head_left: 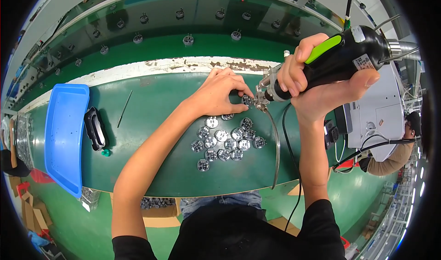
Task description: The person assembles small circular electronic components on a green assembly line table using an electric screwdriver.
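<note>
My right hand [305, 83] is wrapped round a black power screwdriver [344, 53] with a lime-green lever. The tool lies nearly level, its metal nose [262, 92] pointing left. Between the thumb and fingers of my left hand [218, 95] is a small round grey electronic part [247, 100], held at the tool's tip. Whether the tip touches it I cannot tell. Just below, several similar round parts [221, 136] lie grouped on the green tabletop [151, 108]. A clear hose [277, 145] hangs from the nose and curves down over the table.
A blue tray [66, 136] stands at the left, beside a black holder [94, 129], a small green-capped item [106, 153] and a thin rod [124, 108]. Past a worn white ledge, a green conveyor belt [161, 44] carries spaced round parts. A grey machine [376, 108] stands right; another person [390, 159] is beyond.
</note>
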A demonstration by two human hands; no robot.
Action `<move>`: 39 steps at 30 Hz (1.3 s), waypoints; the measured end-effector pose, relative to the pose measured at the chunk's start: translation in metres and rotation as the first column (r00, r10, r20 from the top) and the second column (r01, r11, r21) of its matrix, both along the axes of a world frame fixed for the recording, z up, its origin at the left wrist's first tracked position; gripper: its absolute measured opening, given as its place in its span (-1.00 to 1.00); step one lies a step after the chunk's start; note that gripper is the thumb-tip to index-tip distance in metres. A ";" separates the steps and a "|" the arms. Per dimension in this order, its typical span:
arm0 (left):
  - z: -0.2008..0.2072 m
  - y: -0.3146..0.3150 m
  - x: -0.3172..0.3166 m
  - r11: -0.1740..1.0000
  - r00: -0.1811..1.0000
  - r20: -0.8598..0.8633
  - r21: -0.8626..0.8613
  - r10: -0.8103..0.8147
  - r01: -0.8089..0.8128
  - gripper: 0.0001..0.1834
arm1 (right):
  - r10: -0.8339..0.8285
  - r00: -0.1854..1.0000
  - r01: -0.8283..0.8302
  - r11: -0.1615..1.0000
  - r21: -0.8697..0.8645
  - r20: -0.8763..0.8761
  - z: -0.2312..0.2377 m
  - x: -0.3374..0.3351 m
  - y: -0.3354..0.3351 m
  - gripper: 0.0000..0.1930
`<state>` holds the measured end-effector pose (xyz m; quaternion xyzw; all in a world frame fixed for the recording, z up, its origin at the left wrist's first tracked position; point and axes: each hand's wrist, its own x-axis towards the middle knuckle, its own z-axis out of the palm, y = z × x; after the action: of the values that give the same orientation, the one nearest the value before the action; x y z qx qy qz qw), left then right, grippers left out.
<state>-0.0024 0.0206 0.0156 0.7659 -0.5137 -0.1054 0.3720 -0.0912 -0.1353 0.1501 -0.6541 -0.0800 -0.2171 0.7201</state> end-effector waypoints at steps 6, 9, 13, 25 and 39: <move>-0.001 0.000 -0.001 1.000 1.000 -0.005 -0.006 0.005 -0.005 -0.65 | 0.013 1.000 -0.013 0.999 0.032 0.000 0.000 0.001 0.000 0.15; -0.001 0.000 -0.001 1.000 1.000 -0.008 -0.003 0.003 -0.003 -0.65 | 0.009 1.000 -0.008 1.000 0.019 -0.015 0.000 0.002 0.003 0.15; 0.000 0.000 0.000 1.000 1.000 -0.003 -0.007 0.004 -0.004 -0.65 | 0.005 1.000 -0.004 1.000 0.003 -0.027 -0.004 0.004 0.003 0.14; 0.018 0.023 0.006 0.984 0.992 -0.061 0.133 -0.112 0.119 -0.46 | 0.357 0.910 -0.377 0.924 0.060 0.213 0.041 -0.022 -0.033 0.03; -0.011 -0.004 0.100 0.648 0.639 0.131 -0.041 0.758 -0.760 -0.59 | -0.029 0.998 0.030 1.000 -0.008 0.063 0.039 0.000 -0.034 0.13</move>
<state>0.0979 0.0164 0.0041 0.9193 -0.1683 0.1082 0.3389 -0.0910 -0.1694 0.1895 -0.6511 -0.0939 -0.2478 0.7112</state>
